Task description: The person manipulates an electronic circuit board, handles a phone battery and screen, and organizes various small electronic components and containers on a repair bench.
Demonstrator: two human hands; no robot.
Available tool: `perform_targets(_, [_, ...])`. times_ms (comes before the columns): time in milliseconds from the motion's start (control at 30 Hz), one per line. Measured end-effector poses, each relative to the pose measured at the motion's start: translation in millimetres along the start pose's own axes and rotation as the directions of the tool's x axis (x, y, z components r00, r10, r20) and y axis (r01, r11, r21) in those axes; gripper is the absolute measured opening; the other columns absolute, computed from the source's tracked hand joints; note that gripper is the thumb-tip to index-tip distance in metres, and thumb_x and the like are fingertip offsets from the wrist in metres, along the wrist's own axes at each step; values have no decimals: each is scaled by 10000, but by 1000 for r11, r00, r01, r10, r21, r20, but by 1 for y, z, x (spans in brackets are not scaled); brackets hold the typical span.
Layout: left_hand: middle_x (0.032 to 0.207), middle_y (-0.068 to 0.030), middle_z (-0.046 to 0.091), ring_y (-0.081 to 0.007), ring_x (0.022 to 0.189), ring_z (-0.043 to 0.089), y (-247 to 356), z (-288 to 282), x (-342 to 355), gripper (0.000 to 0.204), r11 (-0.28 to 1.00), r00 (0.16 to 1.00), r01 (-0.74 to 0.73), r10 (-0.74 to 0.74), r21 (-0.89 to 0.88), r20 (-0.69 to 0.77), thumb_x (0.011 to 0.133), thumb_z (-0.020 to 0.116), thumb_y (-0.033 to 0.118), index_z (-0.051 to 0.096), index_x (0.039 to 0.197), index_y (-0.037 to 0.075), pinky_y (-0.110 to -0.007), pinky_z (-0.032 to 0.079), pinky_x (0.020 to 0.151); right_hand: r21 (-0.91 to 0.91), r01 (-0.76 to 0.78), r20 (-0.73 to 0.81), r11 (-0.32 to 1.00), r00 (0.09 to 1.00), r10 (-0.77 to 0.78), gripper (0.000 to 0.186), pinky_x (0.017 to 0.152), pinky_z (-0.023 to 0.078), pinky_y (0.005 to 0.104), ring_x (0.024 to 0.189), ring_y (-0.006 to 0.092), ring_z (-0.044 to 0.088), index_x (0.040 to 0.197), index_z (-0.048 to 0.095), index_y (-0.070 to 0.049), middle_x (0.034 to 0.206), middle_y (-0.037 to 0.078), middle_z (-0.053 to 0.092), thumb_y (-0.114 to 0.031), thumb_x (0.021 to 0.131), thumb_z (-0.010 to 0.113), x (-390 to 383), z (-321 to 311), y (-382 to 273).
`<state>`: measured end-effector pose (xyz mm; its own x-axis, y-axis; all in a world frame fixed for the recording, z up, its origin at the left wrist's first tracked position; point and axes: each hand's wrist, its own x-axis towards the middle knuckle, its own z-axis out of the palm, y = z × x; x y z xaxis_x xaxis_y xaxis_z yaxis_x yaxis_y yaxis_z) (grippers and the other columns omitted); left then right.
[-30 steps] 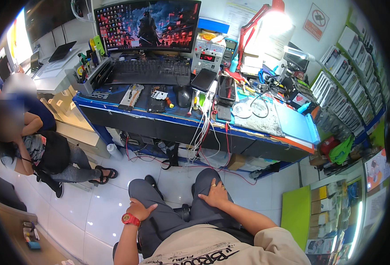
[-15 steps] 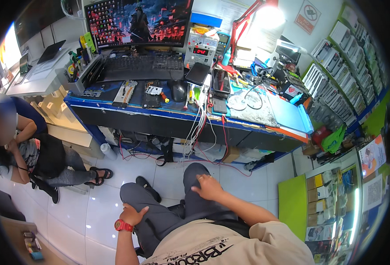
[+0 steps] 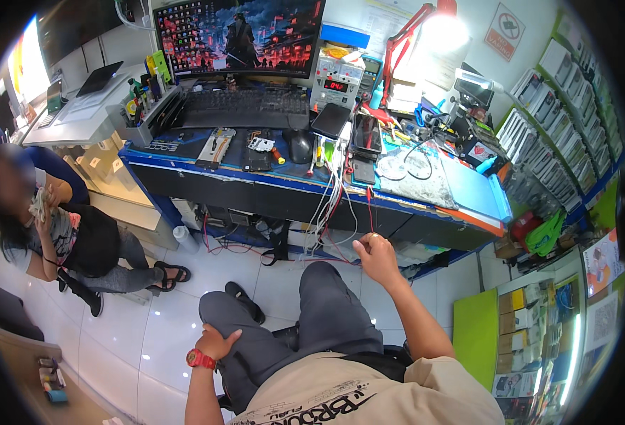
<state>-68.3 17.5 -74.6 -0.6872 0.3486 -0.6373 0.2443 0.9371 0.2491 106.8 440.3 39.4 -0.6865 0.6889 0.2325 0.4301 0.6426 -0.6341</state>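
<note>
My left hand [image 3: 218,343], with a red watch [image 3: 199,359] on the wrist, lies on my left thigh, its thumb apart from the fingers. My right hand [image 3: 377,258] is raised off the lap, in front of the workbench [image 3: 270,190] and below its edge. Its thumb stands away from loosely bent fingers, and I see nothing in it. Nearest to that hand are red wires [image 3: 371,207] hanging from the bench edge. Above them on the bench lie a dark phone [image 3: 365,134] and a smaller grey device [image 3: 363,171]. White cables [image 3: 334,170] drape over the edge beside these.
On the bench are a monitor [image 3: 238,35], keyboard [image 3: 245,110], mouse [image 3: 300,146], opened phone [image 3: 257,150], power supply [image 3: 336,79], lit red lamp [image 3: 406,35] and blue tray [image 3: 477,193]. A person [image 3: 65,234] sits at left. Glass display case [image 3: 532,333] stands at right.
My right hand has left my right thigh and moved up and right toward the bench edge. My left hand stays put. The seated person now holds a pale crumpled thing up near the chin.
</note>
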Motion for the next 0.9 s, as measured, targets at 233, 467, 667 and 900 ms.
perform_targets(233, [1225,-399,622,-462,1138,666,0,2,2,1288,1000,1000,0,0,21,4,824,591,815,233,1408,-275,-444,555,955,-11,0,29,1000,1000,0,274,763,541,412,839,317,703,896,716,22,879,171,714,-250,931,721,5,1,3])
perform_targets(467, [1239,-398,613,-464,1146,662,5,-2,-1,1287,1000,999,11,-12,24,32,826,586,818,231,1412,-270,-444,553,960,-5,-47,74,999,996,47,272,753,545,402,822,303,710,904,719,23,885,169,717,-247,939,715,2,-4,-5])
perform_targets(667, [1242,-361,628,-450,1115,679,1,5,4,1253,999,1000,15,-14,36,-22,810,620,813,279,1392,-243,-453,570,922,-5,65,147,998,987,-63,270,740,546,403,818,303,712,938,717,11,890,168,716,-260,937,724,-12,4,-15])
perform_targets(900, [1256,-364,620,-447,1117,679,1,5,4,1293,999,1000,23,-23,43,-7,809,608,821,235,1424,-254,-450,572,914,-16,107,429,994,899,-90,349,828,557,447,976,365,690,1111,680,-7,1105,192,689,-308,939,716,-49,34,-16])
